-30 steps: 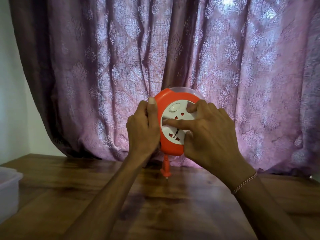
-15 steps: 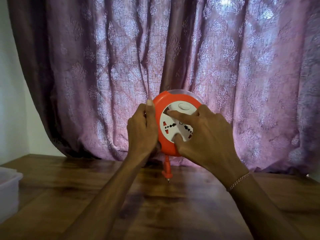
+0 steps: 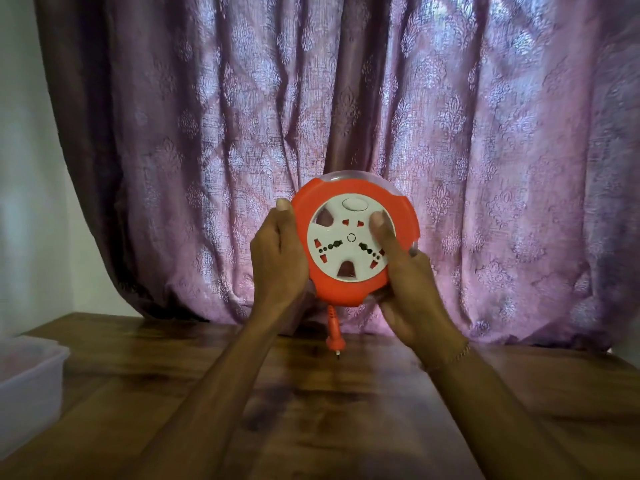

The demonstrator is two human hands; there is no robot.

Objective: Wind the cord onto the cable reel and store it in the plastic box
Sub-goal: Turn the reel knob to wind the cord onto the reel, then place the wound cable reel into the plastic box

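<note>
I hold a round orange cable reel upright in the air above the table, its white socket disc facing me. My left hand grips the reel's left rim, thumb up along the edge. My right hand cups the reel's lower right side, with one finger pressed into a recess of the white disc. Only a short stub of orange cord with the plug hangs from the reel's bottom, just above the table. The plastic box, translucent white, sits at the table's left edge, partly out of view.
A brown wooden table spreads below my arms. A purple patterned curtain hangs close behind the reel. A pale wall shows at the left.
The white disc has turned clockwise. My right hand has slid from covering the disc down to the reel's lower right. The plug hangs slightly higher under the reel.
</note>
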